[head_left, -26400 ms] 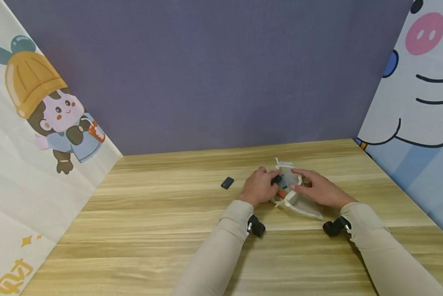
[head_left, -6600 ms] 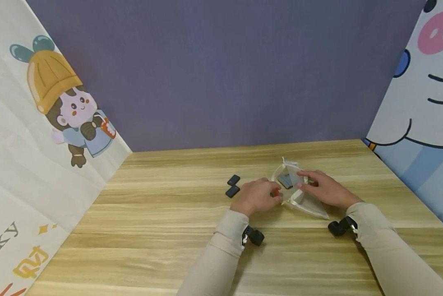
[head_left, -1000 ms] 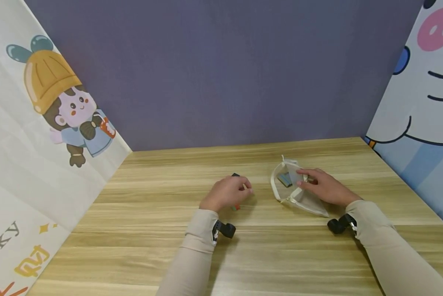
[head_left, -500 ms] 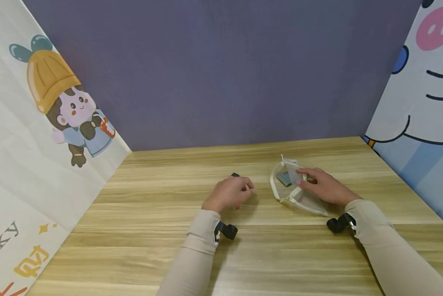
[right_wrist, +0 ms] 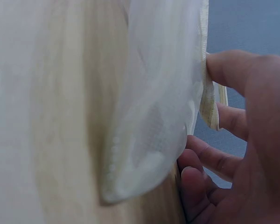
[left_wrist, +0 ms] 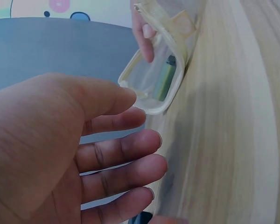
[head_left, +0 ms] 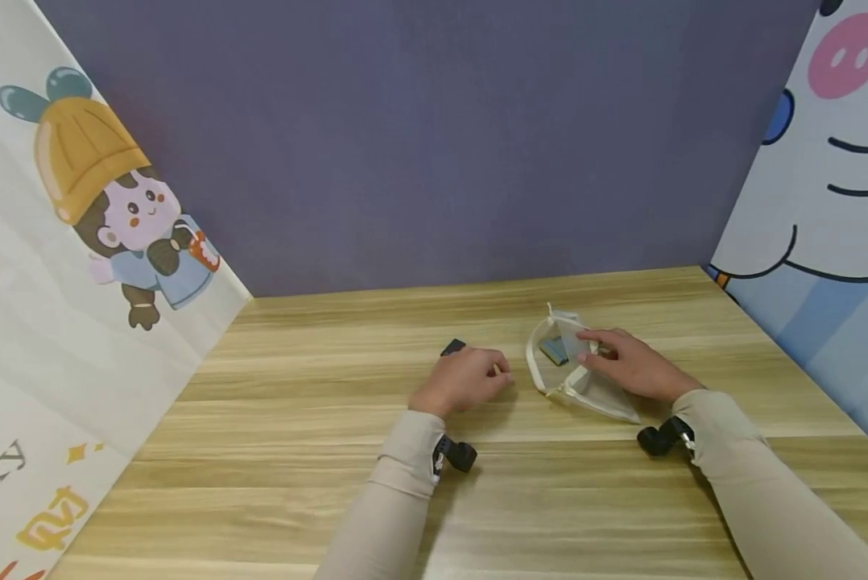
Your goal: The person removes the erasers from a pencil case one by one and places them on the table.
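Observation:
My right hand (head_left: 630, 366) pinches the rim of a whitish see-through mesh drawstring bag (head_left: 604, 395), keeping its mouth wide. Thumb and a finger grip the hem in the right wrist view. Inside the bag lies a small flat grey-green item (head_left: 554, 350); its kind is unclear. My left hand (head_left: 466, 379) hovers left of the bag mouth, fingers loosely bent and holding nothing. Behind it a small dark block (head_left: 452, 346) shows in part on the table. At the left wrist view's bottom edge are a dark thing (left_wrist: 142, 218) and a blurred reddish one (left_wrist: 168, 220).
The wood-grain table (head_left: 296, 419) ends at a purple-grey panel (head_left: 405, 145) behind. Cartoon-printed white sheets (head_left: 28, 282) stand at both sides. A black wrist camera (head_left: 463, 457) hangs below my left sleeve.
Since 26.4 s ago, a dark block and an orange-red item have left the bag. My left hand went left, away from the bag, and now drifts right again; the right hand stays.

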### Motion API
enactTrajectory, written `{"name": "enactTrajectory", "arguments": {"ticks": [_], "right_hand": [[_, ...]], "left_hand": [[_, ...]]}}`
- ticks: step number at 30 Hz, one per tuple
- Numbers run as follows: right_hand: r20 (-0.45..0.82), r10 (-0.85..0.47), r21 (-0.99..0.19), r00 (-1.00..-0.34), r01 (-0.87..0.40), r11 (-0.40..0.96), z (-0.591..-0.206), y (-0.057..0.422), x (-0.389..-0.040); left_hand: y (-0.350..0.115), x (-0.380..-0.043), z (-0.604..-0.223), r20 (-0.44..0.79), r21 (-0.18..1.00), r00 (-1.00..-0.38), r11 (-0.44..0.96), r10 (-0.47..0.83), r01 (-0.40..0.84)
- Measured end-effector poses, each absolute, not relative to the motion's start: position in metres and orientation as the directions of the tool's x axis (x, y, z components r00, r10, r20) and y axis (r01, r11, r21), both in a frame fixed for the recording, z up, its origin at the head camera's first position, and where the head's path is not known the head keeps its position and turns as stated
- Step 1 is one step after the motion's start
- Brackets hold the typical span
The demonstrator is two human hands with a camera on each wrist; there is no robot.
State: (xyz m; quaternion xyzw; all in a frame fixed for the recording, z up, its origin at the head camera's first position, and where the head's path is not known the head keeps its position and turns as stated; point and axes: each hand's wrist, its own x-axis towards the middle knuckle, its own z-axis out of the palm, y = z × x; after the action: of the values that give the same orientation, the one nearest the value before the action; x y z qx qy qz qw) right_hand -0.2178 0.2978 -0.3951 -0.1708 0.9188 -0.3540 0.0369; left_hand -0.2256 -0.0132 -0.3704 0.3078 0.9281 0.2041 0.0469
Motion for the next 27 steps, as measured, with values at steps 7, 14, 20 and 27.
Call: {"name": "enactTrajectory", "arguments": {"ticks": [7, 14, 20, 27], "right_hand": [[0.049, -0.336, -0.661, -0.941, -0.283, 0.695, -0.392, 0.296, -0.215], [0.045, -0.33, -0.66, -0.943, -0.276, 0.699, -0.392, 0.295, -0.215], [0.041, -0.328, -0.653, -0.944, -0.274, 0.706, -0.391, 0.294, -0.215], [0.041, -0.327, -0.661, -0.944, -0.271, 0.7, -0.39, 0.29, -0.214]], "left_hand": [[-0.007, -0.225, -0.37, 0.047, 0.381, -0.793, 0.723, 0.607, 0.576], [0.0, -0.227, -0.37, 0.059, 0.356, -0.779, 0.716, 0.624, 0.601], [0.004, -0.23, -0.369, 0.051, 0.369, -0.763, 0.697, 0.645, 0.614], [0.01, -0.232, -0.37, 0.04, 0.357, -0.764, 0.705, 0.644, 0.613]]}}
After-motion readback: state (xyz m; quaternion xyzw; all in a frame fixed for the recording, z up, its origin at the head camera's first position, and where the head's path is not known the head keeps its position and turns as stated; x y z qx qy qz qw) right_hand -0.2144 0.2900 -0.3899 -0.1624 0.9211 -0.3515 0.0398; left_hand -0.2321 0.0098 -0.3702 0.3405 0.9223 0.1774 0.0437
